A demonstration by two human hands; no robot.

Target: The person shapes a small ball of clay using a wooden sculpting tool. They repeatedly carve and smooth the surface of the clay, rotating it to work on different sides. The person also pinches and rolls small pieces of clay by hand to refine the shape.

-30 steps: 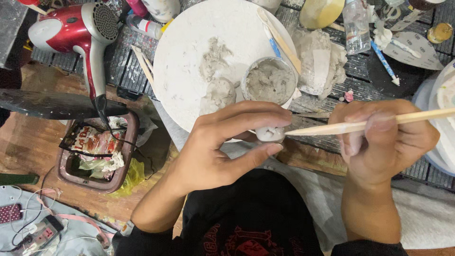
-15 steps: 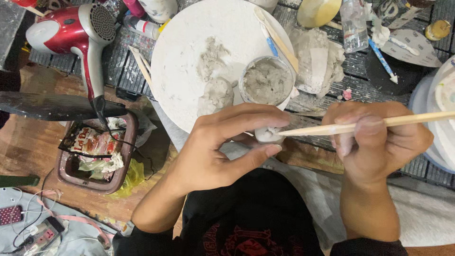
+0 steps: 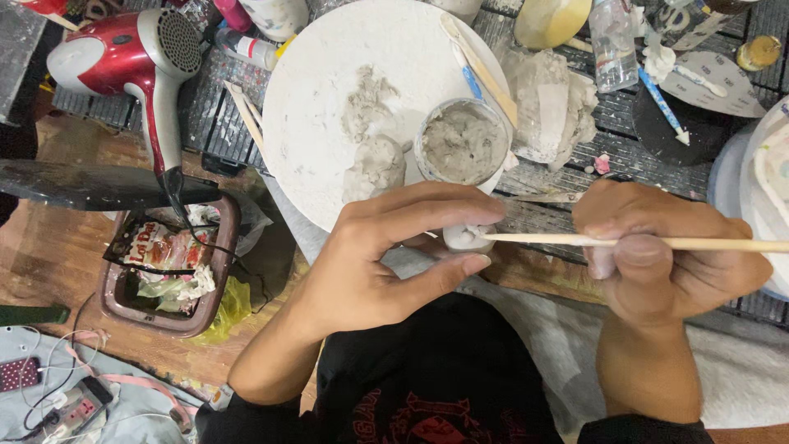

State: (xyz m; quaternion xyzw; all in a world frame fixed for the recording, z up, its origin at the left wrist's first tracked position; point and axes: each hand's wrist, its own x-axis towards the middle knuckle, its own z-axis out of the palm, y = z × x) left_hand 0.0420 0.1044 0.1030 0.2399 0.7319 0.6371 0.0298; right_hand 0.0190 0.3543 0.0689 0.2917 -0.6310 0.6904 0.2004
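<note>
My left hand (image 3: 386,263) pinches a small white clay piece (image 3: 465,237) between thumb and fingers, just below a round white board (image 3: 329,90). My right hand (image 3: 666,255) grips a thin wooden stick (image 3: 575,241) held level, its tip touching the clay piece. On the board lie lumps of grey clay (image 3: 374,168) and a small cup of grey paste (image 3: 462,144). Most of the clay piece is hidden by my fingers.
A red hair dryer (image 3: 136,62) lies at the upper left. A brown tray of wrappers (image 3: 168,263) sits at left. A plastic bottle (image 3: 612,41), a blue-handled tool (image 3: 662,105), crumpled plastic (image 3: 546,103) and a white dish edge (image 3: 768,189) are at right.
Both hands stay together at the clay piece; the stick's tip has shifted slightly against it. The view has drifted a little.
</note>
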